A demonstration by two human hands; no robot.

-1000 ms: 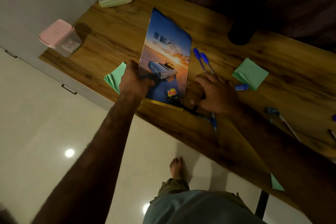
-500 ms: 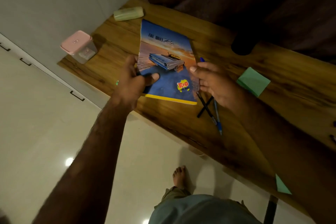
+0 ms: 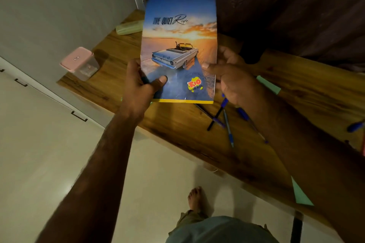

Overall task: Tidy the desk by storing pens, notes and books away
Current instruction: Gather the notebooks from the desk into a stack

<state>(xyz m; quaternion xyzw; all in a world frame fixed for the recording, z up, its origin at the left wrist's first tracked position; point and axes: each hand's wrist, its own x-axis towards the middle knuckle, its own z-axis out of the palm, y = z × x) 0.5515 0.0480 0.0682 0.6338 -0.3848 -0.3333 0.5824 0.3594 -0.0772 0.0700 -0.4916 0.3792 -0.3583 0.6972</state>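
Notebook [image 3: 178, 49] up in both hands, above the desk [image 3: 177, 128]!

The left hand [image 3: 138, 83] clamps the lower left corner, thumb flat on the cover and fingers curled behind. The right hand [image 3: 233, 79] pinches the right edge, thumb on the front. Both hold the near, bottom end, so the long axis runs up and away from the person, cover facing them. The left looks the firmer grip and could probably carry it alone. That would free the right for the pens [image 3: 227, 122] lying crossed on the wood just beneath it, with a green note [image 3: 268, 85] beside. I see no obvious place for the book. The pink-lidded box [image 3: 79, 63] sits well off to the left.
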